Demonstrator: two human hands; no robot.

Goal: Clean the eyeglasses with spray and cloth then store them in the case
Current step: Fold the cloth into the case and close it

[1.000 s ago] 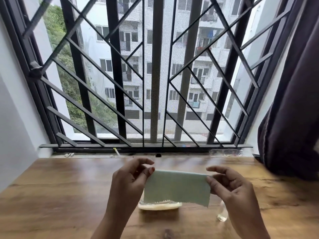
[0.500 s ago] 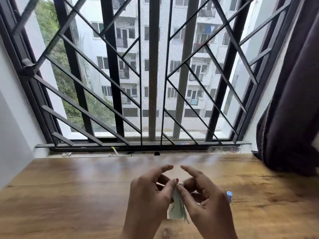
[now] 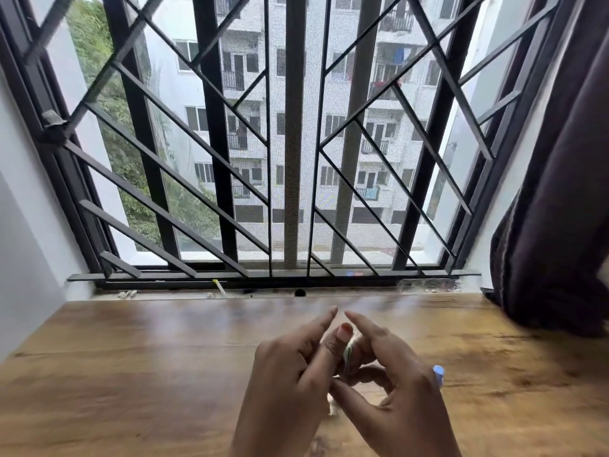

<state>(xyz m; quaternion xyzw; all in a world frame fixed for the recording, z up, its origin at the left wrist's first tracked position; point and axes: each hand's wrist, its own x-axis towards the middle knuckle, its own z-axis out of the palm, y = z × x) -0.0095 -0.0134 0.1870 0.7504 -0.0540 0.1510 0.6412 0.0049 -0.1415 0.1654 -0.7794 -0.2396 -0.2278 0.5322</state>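
Observation:
My left hand and my right hand meet low in the middle of the head view, above the wooden table. Between their fingers they pinch the pale green cloth, folded so small that only a thin edge shows. Both forefingers point forward and nearly touch at the tips. The blue cap of the spray bottle peeks out behind my right hand. A pale bit of something shows under the hands; the eyeglasses and the case are hidden.
A barred window with a black sill rail runs along the table's far edge. A dark curtain hangs at the right and touches the table. A white wall stands at the left.
The cloth was held spread wide between both hands. The hands came together and folded it; now it is bunched smaller between the fingers and the view has tipped down a little.

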